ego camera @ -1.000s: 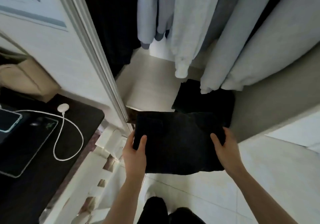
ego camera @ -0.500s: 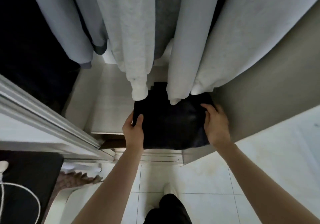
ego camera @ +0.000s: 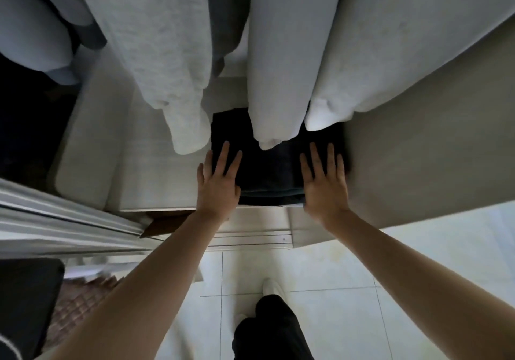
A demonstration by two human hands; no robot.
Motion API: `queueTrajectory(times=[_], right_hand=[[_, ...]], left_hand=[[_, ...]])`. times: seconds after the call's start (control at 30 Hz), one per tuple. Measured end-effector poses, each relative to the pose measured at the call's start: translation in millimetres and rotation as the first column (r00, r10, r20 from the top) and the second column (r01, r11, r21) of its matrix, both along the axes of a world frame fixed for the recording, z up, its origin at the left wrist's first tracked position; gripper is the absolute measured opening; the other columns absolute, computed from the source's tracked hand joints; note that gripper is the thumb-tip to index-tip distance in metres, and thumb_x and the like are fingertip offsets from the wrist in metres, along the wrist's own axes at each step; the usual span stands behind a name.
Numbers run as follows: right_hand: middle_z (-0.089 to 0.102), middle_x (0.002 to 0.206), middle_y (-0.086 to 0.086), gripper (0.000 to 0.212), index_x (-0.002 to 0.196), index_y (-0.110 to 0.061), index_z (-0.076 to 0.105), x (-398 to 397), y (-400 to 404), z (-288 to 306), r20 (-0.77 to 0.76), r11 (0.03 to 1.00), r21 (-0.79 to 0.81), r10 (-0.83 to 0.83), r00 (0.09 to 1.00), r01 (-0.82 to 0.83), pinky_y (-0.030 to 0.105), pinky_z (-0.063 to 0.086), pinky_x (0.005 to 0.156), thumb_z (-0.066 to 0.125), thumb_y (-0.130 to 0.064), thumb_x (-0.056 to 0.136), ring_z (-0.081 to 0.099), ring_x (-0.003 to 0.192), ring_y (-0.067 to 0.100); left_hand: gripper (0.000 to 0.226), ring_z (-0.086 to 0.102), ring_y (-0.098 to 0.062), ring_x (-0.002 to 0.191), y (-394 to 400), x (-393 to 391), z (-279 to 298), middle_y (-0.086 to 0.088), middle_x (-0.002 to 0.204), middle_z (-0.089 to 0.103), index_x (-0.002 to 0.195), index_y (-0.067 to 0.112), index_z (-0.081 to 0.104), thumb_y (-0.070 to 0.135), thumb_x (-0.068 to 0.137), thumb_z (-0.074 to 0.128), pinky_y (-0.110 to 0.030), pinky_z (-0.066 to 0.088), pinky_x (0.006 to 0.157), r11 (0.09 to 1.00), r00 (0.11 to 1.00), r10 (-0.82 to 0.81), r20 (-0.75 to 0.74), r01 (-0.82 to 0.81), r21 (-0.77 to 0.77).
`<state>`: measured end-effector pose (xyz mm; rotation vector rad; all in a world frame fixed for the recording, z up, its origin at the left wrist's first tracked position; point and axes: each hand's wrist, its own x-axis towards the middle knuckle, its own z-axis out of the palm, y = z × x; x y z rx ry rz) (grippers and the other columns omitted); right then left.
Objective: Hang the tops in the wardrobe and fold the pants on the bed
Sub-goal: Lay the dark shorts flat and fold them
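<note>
The folded dark pants [ego camera: 274, 171] lie on the wardrobe shelf [ego camera: 156, 170], at its right end, under the hanging tops [ego camera: 178, 61]. The left hand [ego camera: 218, 180] and right hand [ego camera: 324, 182] rest flat on the pile, fingers straight and spread, gripping nothing. I think this pair is nearly put away. I cannot see any other clothes waiting. No words or labels show anywhere.

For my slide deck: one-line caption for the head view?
Both hands, left hand and right hand, press folded dark pants flat beneath hanging tops.
</note>
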<state>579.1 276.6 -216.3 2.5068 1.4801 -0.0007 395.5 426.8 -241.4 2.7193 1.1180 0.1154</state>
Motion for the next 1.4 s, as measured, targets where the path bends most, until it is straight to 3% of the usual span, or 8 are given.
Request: queueTrajectory(times=[0.17, 0.37, 0.53, 0.73, 1.0, 1.17, 1.3, 1.4], right_hand=[[-0.002, 0.161, 0.013, 0.103, 0.152, -0.031, -0.010, 20.2, -1.5, -2.6, 0.028, 0.999, -0.038, -0.034, 0.999, 0.035, 0.054, -0.003, 0.118, 0.066, -0.030, 0.083, -0.007, 0.144, 0.045], [0.023, 0.158, 0.009, 0.054, 0.153, -0.025, 0.017, 30.1, 7.9, 10.3, 0.012, 0.998, 0.055, -0.037, 0.999, 0.036, 0.052, -0.001, 0.118, 0.032, -0.025, 0.101, 0.009, 0.147, 0.033], [0.044, 0.146, 0.010, 0.057, 0.148, -0.019, 0.035, 17.4, -7.4, 17.1, 0.081, 0.975, 0.220, -0.049, 0.995, 0.030, 0.046, 0.033, 0.106, 0.042, -0.013, 0.092, 0.039, 0.134, 0.032], [-0.002, 0.161, 0.006, 0.089, 0.151, -0.021, -0.015, 11.7, -17.8, -6.2, 0.088, 0.982, -0.172, -0.065, 0.994, 0.079, 0.054, -0.005, 0.117, 0.050, -0.023, 0.090, 0.002, 0.147, 0.034], [0.002, 0.161, 0.006, 0.083, 0.153, -0.024, -0.001, 5.8, -25.7, 11.0, -0.044, 0.988, -0.148, -0.052, 0.998, 0.045, 0.045, 0.006, 0.119, 0.051, -0.023, 0.088, -0.003, 0.146, 0.035], [0.019, 0.157, 0.007, 0.076, 0.154, -0.013, 0.005, -25.6, -59.4, 37.0, -0.177, 0.994, -0.103, 0.004, 0.984, -0.023, 0.041, 0.015, 0.118, 0.047, -0.019, 0.091, 0.010, 0.144, 0.035], [0.034, 0.148, 0.011, 0.072, 0.152, -0.008, 0.015, -52.9, -75.9, 61.6, -0.210, 0.994, -0.009, 0.101, 0.973, -0.105, 0.039, 0.023, 0.114, 0.049, -0.023, 0.090, 0.028, 0.135, 0.035], [0.043, 0.142, 0.012, 0.065, 0.149, -0.008, 0.024, -71.1, -79.3, 77.5, -0.282, 0.986, 0.093, 0.160, 0.946, -0.139, 0.038, 0.027, 0.112, 0.050, -0.023, 0.092, 0.035, 0.132, 0.031]], left_hand=[[0.096, -0.004, -0.037, 0.149, 7.6, -0.2, -7.8, -0.002, 0.165, -0.007, 0.156, 0.030, -0.001, 0.027, 0.086, 0.065, -0.049, 0.015, 0.121, 0.985, 0.963, -0.167, -0.213, 0.172, 0.002], [0.076, 0.003, -0.035, 0.150, 17.3, 11.2, -0.2, -0.004, 0.165, 0.005, 0.156, 0.030, 0.011, 0.005, 0.096, 0.050, -0.044, 0.026, 0.118, 0.987, 0.979, -0.160, -0.124, 0.156, -0.044], [0.073, 0.012, -0.026, 0.151, 17.1, -2.5, 4.3, -0.001, 0.162, 0.021, 0.154, 0.030, 0.025, 0.005, 0.091, 0.053, -0.059, -0.004, 0.116, 0.976, 0.987, -0.138, -0.081, 0.149, 0.159], [0.083, -0.004, -0.023, 0.152, 0.5, -3.2, -2.2, 0.003, 0.165, -0.003, 0.156, 0.033, 0.002, 0.011, 0.094, 0.053, -0.062, 0.000, 0.116, 0.987, 0.943, -0.159, -0.292, 0.149, -0.055], [0.068, 0.015, -0.025, 0.150, -11.6, -11.9, 19.3, -0.002, 0.163, 0.015, 0.155, 0.026, 0.019, 0.016, 0.096, 0.051, -0.062, 0.004, 0.115, 0.986, 0.951, -0.101, -0.293, 0.057, -0.155], [0.048, 0.051, -0.022, 0.128, -39.3, -49.9, 49.7, -0.005, 0.143, 0.052, 0.143, 0.021, 0.046, 0.015, 0.096, 0.048, -0.050, 0.026, 0.116, 0.965, 0.970, -0.068, -0.232, 0.005, -0.263], [0.043, 0.065, -0.028, 0.102, -66.3, -76.4, 86.1, -0.012, 0.118, 0.068, 0.136, 0.019, 0.055, 0.015, 0.095, 0.045, -0.040, 0.053, 0.090, 0.931, 0.997, 0.067, -0.039, -0.076, -0.358], [0.040, 0.063, -0.027, 0.109, -90.0, -91.7, 107.5, -0.008, 0.119, 0.069, 0.133, 0.017, 0.057, 0.015, 0.095, 0.045, -0.039, 0.053, 0.091, 0.894, 0.983, 0.180, 0.047, -0.143, -0.425]])
